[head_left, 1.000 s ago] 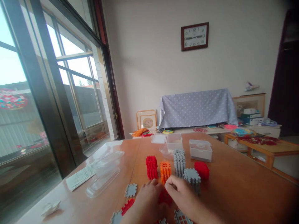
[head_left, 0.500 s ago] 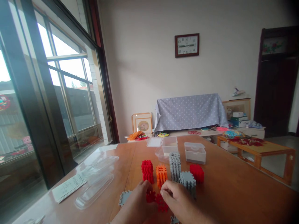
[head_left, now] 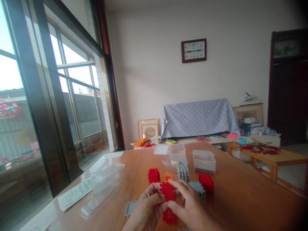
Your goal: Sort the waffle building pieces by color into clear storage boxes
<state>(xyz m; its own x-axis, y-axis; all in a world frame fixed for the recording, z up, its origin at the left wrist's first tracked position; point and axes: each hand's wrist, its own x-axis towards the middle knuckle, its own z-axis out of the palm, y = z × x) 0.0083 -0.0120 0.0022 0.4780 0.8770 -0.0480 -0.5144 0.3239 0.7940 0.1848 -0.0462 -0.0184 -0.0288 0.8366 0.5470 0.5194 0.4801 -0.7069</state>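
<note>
A square red piece with notched edges (head_left: 167, 192) is held up between both hands. My left hand (head_left: 151, 203) pinches its left side, and my right hand (head_left: 186, 200) grips its right side with thumb and fingers. Right below it, more red notched pieces (head_left: 169, 216) are on the table. Behind the hands stand a red stack (head_left: 154, 176), an orange stack (head_left: 167, 177) partly hidden, a tall grey stack (head_left: 183, 170), a lower grey stack (head_left: 197, 187) and another red stack (head_left: 206, 183). A flat grey piece (head_left: 130, 208) lies beside my left wrist.
Clear plastic lids (head_left: 99, 199) and a paper with writing (head_left: 74, 195) lie on the left of the wooden table (head_left: 240, 192). Clear plastic boxes (head_left: 204, 162) stand behind the stacks. Part of a grey piece (head_left: 184, 229) shows at the bottom edge.
Both hands have come closer together and now hold a red piece up between them. Earlier they were lower, around red pieces on the table. The camera view has shifted slightly.
</note>
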